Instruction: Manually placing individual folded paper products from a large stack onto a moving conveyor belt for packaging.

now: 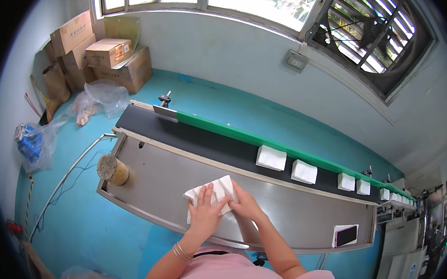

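Observation:
Over the steel side table (170, 183), a stack of folded white tissues (220, 189) is between my two hands. My left hand (206, 213) lies across its top with the fingers slightly apart, the thumb pointing toward the right hand. My right hand (246, 203) grips the stack's right side, with the thumb on top and the other fingers partly hidden. The upper sheets look creased and uneven. Beyond my hands runs a black conveyor belt (208, 140), carrying white tissue stacks (271, 157) along its right half.
A green guide rail (223, 129) lines the belt's far side. On the table stand a tan cylinder (113, 170) at left and a phone (346, 236) on white sheets at right. Cardboard boxes (108, 52) and plastic bags (103, 95) occupy the far-left floor. A fan (373, 30) is set in the wall.

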A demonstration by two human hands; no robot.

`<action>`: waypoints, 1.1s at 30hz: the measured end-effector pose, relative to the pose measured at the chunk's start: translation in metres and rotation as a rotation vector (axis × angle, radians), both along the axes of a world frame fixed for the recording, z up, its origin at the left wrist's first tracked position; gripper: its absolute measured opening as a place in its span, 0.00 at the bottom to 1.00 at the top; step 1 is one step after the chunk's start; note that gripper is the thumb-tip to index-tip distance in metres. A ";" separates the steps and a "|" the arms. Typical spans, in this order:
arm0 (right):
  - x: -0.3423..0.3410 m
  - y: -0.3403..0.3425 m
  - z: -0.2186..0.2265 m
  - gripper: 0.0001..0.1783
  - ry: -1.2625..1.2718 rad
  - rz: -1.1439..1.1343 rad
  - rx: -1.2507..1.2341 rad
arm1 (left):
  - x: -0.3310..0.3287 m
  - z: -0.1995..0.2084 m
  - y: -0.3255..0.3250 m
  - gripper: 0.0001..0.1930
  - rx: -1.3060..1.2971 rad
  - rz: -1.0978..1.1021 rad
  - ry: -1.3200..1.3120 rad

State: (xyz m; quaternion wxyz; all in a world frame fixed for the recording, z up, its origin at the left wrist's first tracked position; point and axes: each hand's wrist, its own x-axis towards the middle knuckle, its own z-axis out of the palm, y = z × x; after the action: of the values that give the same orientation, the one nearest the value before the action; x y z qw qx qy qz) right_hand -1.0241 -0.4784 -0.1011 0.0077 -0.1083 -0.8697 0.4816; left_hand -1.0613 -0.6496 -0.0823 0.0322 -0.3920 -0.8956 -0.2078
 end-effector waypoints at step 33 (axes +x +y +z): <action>0.003 0.187 -0.027 0.45 0.328 -0.629 -0.776 | 0.040 0.047 0.105 0.33 0.064 -0.183 -0.080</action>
State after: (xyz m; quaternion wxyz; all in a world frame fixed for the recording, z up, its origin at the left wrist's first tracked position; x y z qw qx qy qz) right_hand -1.0210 -0.2918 -0.1279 0.2473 -0.2825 -0.5401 0.7532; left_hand -1.0212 -0.5443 -0.0350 -0.0104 -0.4624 -0.8495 -0.2539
